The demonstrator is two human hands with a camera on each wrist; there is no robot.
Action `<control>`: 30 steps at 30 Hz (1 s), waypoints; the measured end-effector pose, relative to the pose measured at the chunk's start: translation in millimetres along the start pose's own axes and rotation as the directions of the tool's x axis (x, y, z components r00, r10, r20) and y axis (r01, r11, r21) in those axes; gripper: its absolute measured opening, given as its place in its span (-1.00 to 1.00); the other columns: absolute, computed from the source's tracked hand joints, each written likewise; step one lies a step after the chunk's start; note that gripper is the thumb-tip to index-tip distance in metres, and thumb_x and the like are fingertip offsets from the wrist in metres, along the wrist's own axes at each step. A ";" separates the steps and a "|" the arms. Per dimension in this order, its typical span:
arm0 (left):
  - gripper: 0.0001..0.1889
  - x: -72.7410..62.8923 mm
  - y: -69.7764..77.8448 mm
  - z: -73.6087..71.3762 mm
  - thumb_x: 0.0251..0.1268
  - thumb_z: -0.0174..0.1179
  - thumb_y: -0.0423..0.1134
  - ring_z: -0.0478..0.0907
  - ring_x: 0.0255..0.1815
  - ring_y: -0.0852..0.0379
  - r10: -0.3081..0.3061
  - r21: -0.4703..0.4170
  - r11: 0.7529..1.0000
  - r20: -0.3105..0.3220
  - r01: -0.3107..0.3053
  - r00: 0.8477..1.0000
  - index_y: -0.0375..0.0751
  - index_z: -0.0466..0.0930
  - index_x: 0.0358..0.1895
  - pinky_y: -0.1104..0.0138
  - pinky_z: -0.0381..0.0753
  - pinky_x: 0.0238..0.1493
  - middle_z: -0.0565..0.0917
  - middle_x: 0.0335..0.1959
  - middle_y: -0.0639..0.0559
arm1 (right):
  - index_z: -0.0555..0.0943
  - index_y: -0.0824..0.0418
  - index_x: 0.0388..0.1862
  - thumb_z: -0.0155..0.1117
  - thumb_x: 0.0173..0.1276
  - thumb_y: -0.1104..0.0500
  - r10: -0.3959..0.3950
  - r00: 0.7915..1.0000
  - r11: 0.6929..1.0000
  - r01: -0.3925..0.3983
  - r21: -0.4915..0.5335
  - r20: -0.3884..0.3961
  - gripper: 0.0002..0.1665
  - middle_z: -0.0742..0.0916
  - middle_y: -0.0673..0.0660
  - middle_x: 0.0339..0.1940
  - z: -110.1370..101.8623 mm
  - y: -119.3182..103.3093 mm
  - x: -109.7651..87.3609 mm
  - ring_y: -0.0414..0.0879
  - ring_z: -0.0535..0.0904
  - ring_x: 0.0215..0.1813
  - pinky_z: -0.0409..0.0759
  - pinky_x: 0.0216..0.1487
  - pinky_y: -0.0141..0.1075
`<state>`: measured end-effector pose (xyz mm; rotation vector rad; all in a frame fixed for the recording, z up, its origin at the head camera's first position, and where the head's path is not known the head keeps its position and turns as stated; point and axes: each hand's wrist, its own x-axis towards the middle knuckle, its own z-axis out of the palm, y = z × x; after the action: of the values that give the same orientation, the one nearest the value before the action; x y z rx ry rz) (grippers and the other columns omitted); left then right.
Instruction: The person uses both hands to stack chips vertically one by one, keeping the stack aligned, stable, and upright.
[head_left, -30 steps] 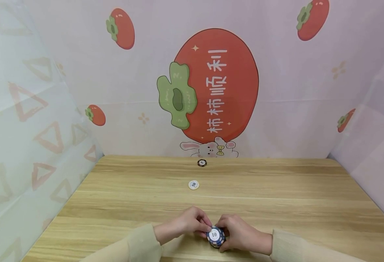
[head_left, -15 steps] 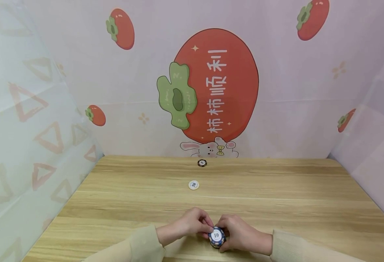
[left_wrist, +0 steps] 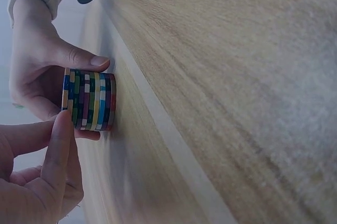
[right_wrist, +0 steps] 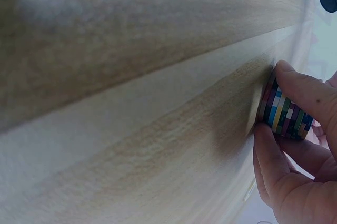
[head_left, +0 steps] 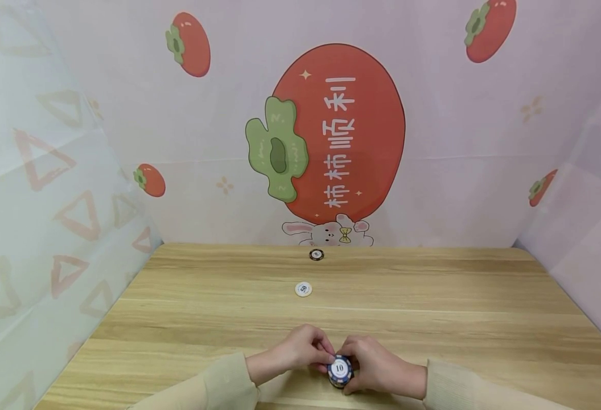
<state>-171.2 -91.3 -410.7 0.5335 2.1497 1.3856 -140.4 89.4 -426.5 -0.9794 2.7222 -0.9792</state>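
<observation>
A stack of poker chips (left_wrist: 93, 101) in many colours stands on the table near its front edge. On top of it is a blue and white chip marked 10 (head_left: 339, 369). My left hand (head_left: 303, 348) pinches that top chip at its left edge between thumb and fingertips. From the other side my right hand (head_left: 379, 367) grips the stack, thumb near me and fingers at the far side. In the right wrist view the thumb and fingers of the right hand (right_wrist: 303, 176) reach down the stack (right_wrist: 284, 112) close to the wood.
Farther back on the wooden table (head_left: 433, 296) lie a white chip marked 50 (head_left: 303, 289) and, near the rear edge, a black chip (head_left: 316, 254). Printed cloth walls (head_left: 433, 199) enclose the back and both sides.
My left hand has shifted slightly right, and the top chip has slid right with it, now sitting more squarely over the stack. My right hand has stayed in place.
</observation>
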 end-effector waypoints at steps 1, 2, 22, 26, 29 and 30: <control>-0.96 0.0 0.1 0.0 -0.03 0.23 -0.57 0.48 -0.66 0.29 0.000 -0.001 1.000 -0.001 0.000 1.000 -0.46 0.56 -0.48 0.39 0.59 -0.53 0.56 -0.62 0.03 | 0.66 0.17 -0.37 0.59 -0.34 0.19 0.001 1.000 1.000 -0.001 -0.001 0.000 -0.57 0.55 -0.21 -0.43 -0.1 -0.3 0.1 -0.42 0.42 -0.34 0.47 -0.31 -0.51; -0.96 0.0 0.2 0.0 -0.03 0.23 -0.57 0.48 -0.67 0.29 0.002 0.000 1.000 -0.003 -0.002 1.000 -0.46 0.56 -0.48 0.39 0.59 -0.53 0.56 -0.62 0.03 | 0.65 0.17 -0.37 0.59 -0.34 0.19 0.000 1.000 1.000 0.000 0.000 0.000 -0.57 0.55 -0.21 -0.43 -0.1 -0.4 0.0 -0.42 0.42 -0.34 0.47 -0.31 -0.51; -0.96 24.4 -7.8 -32.4 0.07 0.25 -0.37 0.45 -0.55 0.34 0.180 0.385 0.901 0.088 -0.200 0.980 -0.25 0.58 -0.41 0.49 0.46 -0.49 0.58 -0.54 0.14 | 0.66 0.18 -0.32 0.58 -0.31 0.18 0.019 1.000 1.000 -0.019 0.016 0.018 -0.55 0.57 -0.18 -0.40 -0.3 -0.9 1.2 -0.40 0.46 -0.31 0.49 -0.26 -0.48; -0.97 31.8 -6.8 -42.6 0.10 0.23 -0.36 0.43 -0.46 0.38 0.271 0.591 0.751 0.132 -0.295 0.953 -0.20 0.58 -0.37 0.52 0.44 -0.37 0.57 -0.48 0.18 | 0.66 0.18 -0.32 0.58 -0.29 0.18 0.035 0.999 0.999 -0.036 0.025 0.034 -0.55 0.57 -0.18 -0.39 -0.8 -1.3 1.0 -0.40 0.46 -0.31 0.49 -0.26 -0.49; -0.96 36.6 -5.3 -48.7 0.14 0.21 -0.32 0.45 -0.40 0.36 0.306 0.722 0.610 0.166 -0.327 0.937 -0.15 0.59 -0.33 0.52 0.45 -0.31 0.58 -0.42 0.17 | 0.66 0.17 -0.32 0.58 -0.30 0.18 0.029 0.999 0.999 -0.030 0.020 0.030 -0.55 0.57 -0.18 -0.38 -0.7 -1.4 0.7 -0.40 0.46 -0.30 0.49 -0.26 -0.49; -0.95 38.0 -4.6 -50.4 0.15 0.20 -0.31 0.46 -0.38 0.35 0.310 0.749 0.573 0.176 -0.332 0.934 -0.14 0.59 -0.31 0.51 0.46 -0.30 0.58 -0.40 0.17 | 0.66 0.17 -0.32 0.58 -0.30 0.18 0.026 0.999 0.999 -0.026 0.018 0.027 -0.55 0.57 -0.18 -0.38 -0.6 -1.4 0.7 -0.40 0.46 -0.30 0.49 -0.26 -0.49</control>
<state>-232.3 -106.9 -405.9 1.3159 2.6643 0.4863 -140.4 88.5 -425.1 -0.9446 2.6927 -0.9780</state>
